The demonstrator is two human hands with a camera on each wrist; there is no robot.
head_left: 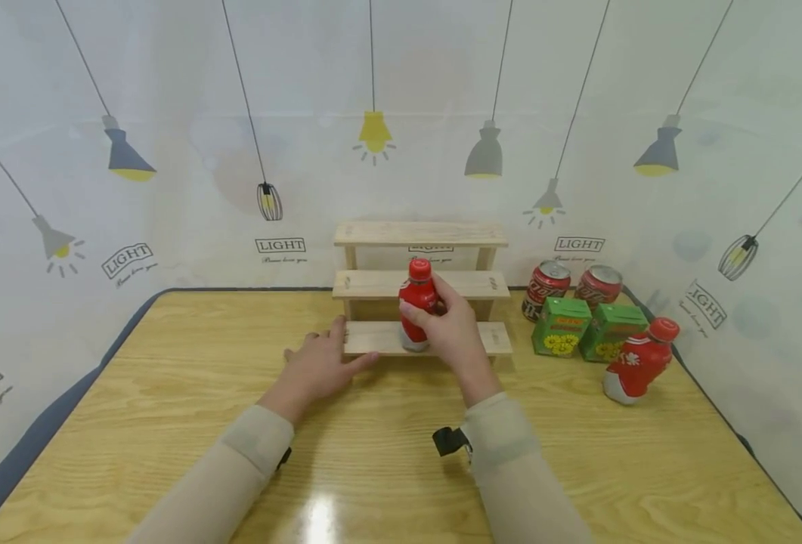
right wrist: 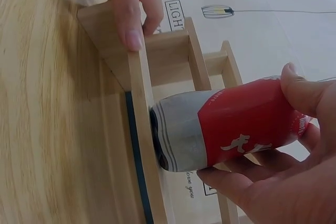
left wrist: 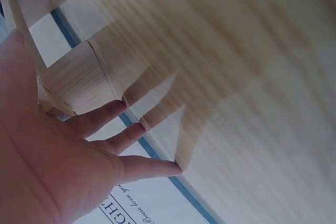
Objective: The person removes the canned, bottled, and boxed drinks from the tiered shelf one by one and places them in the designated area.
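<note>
A red bottle with a pale base (head_left: 417, 302) stands near the middle of the lowest step of a wooden three-step rack (head_left: 373, 338). My right hand (head_left: 456, 332) grips it from the right, thumb and fingers around its side. In the right wrist view the bottle's base (right wrist: 181, 132) meets the step's board. At the rack's left end my left hand (head_left: 322, 363) rests with fingers spread, its thumb along the front edge of the lowest step. In the left wrist view three fingertips of the left hand (left wrist: 68, 156) touch the tabletop.
Right of the rack stand two red soda cans (head_left: 548, 281) at the back, two green drink cartons (head_left: 562, 326) before them, and another red bottle (head_left: 639, 363) nearer the table's right edge. A lamp-printed cloth (head_left: 428, 166) hangs behind the wooden table (head_left: 203, 363).
</note>
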